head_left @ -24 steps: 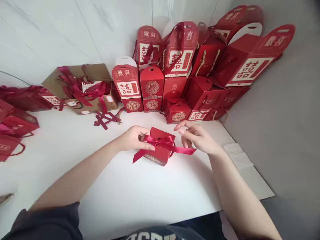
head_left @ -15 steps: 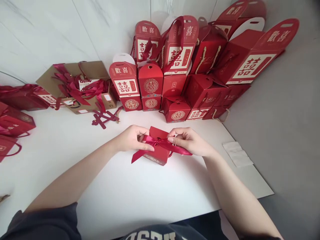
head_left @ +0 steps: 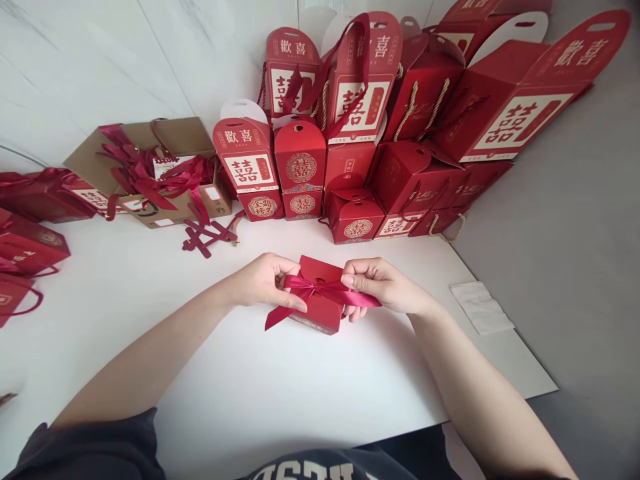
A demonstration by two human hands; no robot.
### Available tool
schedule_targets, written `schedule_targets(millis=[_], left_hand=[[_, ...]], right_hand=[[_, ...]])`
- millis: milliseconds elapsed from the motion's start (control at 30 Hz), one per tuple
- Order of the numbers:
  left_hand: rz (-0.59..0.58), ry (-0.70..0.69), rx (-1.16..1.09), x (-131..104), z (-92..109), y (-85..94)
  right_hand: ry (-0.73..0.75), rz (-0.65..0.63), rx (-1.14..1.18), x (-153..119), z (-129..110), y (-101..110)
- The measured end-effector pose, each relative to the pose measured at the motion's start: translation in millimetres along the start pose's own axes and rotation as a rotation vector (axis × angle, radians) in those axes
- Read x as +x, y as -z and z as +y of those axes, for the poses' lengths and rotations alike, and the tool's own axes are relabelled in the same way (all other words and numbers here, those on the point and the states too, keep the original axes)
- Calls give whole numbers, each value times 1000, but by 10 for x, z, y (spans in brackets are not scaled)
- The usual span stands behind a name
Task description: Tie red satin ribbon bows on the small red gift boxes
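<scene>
A small red gift box [head_left: 320, 317] sits on the white table in front of me, with a shiny crimson ribbon [head_left: 327, 291] tied in a bow across its top. My left hand [head_left: 267, 280] pinches the bow's left loop between thumb and fingers, beside the box's left edge. Below that hand, one cut ribbon tail hangs over the box's near left corner. On the other side, my right hand [head_left: 377, 283] grips the bow's right part between thumb and forefinger. Its lower fingers show under the ribbon by the box's right side.
Stacked red gift boxes [head_left: 300, 167] stand along the wall. A cardboard box [head_left: 187, 215] full of ribbons is at the back left, with a dark red cut-out piece [head_left: 210, 237] before it. White tissue [head_left: 481, 308] lies right; more red boxes [head_left: 35, 243] sit left.
The right hand has drawn slightly outward, and the bow looks more spread and tighter at its knot. My left hand keeps its pinch. The camera view has shifted a little.
</scene>
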State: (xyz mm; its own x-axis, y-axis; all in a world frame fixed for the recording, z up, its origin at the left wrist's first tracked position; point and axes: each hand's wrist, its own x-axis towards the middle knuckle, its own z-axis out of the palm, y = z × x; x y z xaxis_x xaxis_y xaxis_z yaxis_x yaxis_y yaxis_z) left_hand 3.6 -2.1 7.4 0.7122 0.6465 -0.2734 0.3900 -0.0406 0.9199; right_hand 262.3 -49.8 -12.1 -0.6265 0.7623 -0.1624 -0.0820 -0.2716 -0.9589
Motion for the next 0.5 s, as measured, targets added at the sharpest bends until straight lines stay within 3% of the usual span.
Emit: schedule_targets(millis=[367, 500], left_hand=[[-38, -46, -130, 37, -134, -5], [-35, -86, -135, 48, -152, -7]], right_hand=[[64, -46, 129, 77, 164, 103], [55, 0, 156, 127, 225, 103]])
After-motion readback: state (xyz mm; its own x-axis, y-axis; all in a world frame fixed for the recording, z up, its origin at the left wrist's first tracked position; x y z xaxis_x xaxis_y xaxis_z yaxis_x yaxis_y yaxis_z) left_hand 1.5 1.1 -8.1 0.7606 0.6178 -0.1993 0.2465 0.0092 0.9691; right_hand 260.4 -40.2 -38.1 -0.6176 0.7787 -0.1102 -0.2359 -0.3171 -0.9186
